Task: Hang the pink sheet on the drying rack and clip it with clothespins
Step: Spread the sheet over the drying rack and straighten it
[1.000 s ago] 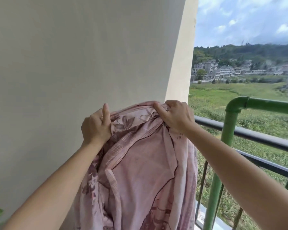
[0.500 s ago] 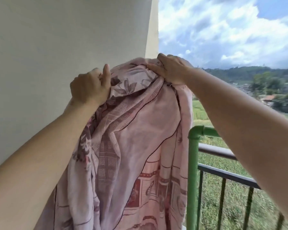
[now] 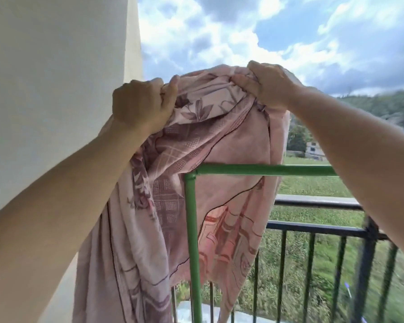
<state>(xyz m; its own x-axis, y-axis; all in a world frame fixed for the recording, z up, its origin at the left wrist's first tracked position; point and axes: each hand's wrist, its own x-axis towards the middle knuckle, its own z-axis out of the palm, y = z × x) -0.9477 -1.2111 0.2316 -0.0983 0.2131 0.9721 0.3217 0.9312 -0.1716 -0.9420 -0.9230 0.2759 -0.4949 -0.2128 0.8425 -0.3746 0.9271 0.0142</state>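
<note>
Item: pink sheet (image 3: pixel 222 136), held aloft over the drying rack (image 3: pixel 264 170), not yet hung.

My left hand (image 3: pixel 141 104) and right hand (image 3: pixel 265 83) each close in a fist on the bunched top edge, well above the green top bar, so the long fabric can clear it. Part of the sheet hangs behind the bar and the green upright, part in front by the cream wall (image 3: pixel 56 66). Black balcony railing (image 3: pixel 313 229) beyond. No clothespins in view; clipping remains.

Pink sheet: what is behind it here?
Behind the pink sheet, held bunched by the left hand and right hand: sky, field, black railing. The green rack stands in front. Anything directly behind the sheet is hidden.
</note>
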